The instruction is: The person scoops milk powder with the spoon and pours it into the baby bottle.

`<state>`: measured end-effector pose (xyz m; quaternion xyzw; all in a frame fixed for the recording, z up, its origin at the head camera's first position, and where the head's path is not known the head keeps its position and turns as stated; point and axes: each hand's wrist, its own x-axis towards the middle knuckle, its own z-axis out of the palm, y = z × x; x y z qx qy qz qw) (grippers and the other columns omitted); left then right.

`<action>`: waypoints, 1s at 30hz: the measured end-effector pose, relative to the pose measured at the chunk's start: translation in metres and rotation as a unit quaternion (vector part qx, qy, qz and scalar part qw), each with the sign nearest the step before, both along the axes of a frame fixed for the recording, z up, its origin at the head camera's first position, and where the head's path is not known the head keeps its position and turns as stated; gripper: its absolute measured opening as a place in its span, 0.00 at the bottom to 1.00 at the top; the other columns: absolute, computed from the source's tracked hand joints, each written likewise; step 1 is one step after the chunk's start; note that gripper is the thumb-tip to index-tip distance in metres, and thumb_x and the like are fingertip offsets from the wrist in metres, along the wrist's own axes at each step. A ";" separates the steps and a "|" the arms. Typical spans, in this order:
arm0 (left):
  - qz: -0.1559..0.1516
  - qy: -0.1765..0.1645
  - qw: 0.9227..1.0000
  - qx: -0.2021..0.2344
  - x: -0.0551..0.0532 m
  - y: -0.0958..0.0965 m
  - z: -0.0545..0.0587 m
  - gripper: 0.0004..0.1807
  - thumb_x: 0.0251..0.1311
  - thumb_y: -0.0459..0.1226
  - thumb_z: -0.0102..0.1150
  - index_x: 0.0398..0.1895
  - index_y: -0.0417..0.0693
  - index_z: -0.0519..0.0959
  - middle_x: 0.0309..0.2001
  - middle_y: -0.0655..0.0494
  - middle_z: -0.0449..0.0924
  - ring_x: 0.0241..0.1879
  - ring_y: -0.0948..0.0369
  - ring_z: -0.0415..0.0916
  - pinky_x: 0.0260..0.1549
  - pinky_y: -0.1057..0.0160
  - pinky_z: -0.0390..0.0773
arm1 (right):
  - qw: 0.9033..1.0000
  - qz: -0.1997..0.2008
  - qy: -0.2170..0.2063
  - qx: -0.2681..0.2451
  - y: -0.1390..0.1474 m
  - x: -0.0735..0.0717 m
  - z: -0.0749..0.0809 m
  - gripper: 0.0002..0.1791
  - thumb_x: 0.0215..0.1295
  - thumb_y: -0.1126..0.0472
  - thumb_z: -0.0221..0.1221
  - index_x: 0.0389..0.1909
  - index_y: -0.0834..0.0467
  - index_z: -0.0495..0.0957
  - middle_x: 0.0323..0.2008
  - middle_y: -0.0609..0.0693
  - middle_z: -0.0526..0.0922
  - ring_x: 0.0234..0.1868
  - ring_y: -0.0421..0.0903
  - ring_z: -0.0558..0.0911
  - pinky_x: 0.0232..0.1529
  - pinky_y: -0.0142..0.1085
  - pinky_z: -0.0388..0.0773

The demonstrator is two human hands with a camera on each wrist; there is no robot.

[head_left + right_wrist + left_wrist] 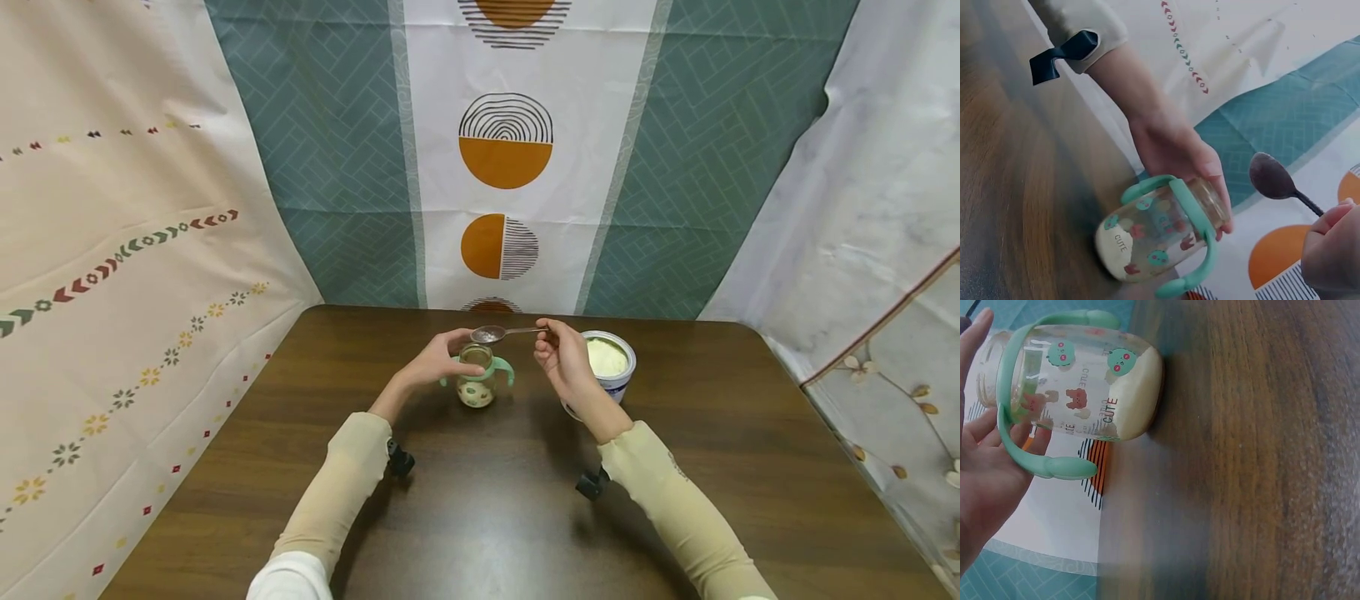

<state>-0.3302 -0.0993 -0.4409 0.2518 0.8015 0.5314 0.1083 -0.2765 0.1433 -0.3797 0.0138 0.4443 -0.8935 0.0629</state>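
A clear baby bottle [476, 393] with mint green handles and cartoon prints stands on the table without a lid. Pale powder [1138, 400] lies in its bottom. My left hand [437, 360] holds the bottle around its neck, thumb on the near side and fingers behind. In my right hand [566, 360] a metal spoon [489, 334] is pinched by the handle. The spoon's bowl is just above the bottle's open mouth in the head view, with only a thin trace of residue showing in it. Beside the right hand stands an open tub [613, 367] of pale yellow powder.
The brown wooden table [487, 500] has its back edge just behind the bottle and tub. A pale curved rim [572, 412] shows partly under the right wrist. Patterned cloths [506, 158] hang behind and at both sides. Each wrist wears a black camera mount [400, 459].
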 end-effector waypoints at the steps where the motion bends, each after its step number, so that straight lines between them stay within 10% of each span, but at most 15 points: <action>1: 0.002 0.000 1.000 0.000 0.000 0.000 0.000 0.36 0.51 0.39 0.72 0.64 0.46 0.69 0.58 0.46 0.76 0.58 0.51 0.75 0.58 0.51 0.75 | 1.000 0.000 0.001 0.001 0.001 0.000 0.001 0.14 0.75 0.63 0.42 0.34 0.60 0.75 0.21 0.46 0.72 0.18 0.36 0.69 0.20 0.24 0.66; 17: 0.000 0.021 1.000 0.008 0.003 -0.004 -0.001 0.36 0.50 0.39 0.73 0.64 0.47 0.71 0.62 0.48 0.74 0.61 0.52 0.73 0.63 0.49 0.71 | 0.998 -0.057 0.007 -0.005 0.028 0.003 0.010 0.15 0.76 0.61 0.41 0.31 0.58 0.74 0.22 0.45 0.71 0.17 0.36 0.66 0.18 0.23 0.61; 24: -0.015 0.005 1.000 0.010 0.024 -0.002 0.027 0.37 0.53 0.32 0.69 0.67 0.39 0.66 0.67 0.40 0.67 0.67 0.45 0.66 0.67 0.46 0.65 | 0.992 -0.119 0.028 -0.020 0.055 0.004 0.016 0.19 0.75 0.62 0.41 0.26 0.58 0.76 0.18 0.45 0.70 0.15 0.36 0.65 0.15 0.22 0.58; 30: -0.013 -0.001 1.000 0.013 0.024 -0.004 0.026 0.38 0.52 0.33 0.70 0.68 0.40 0.65 0.67 0.42 0.68 0.67 0.46 0.65 0.67 0.46 0.65 | 0.988 -0.146 0.031 -0.033 0.072 0.003 0.017 0.21 0.75 0.63 0.40 0.24 0.57 0.76 0.16 0.45 0.71 0.14 0.37 0.65 0.13 0.22 0.57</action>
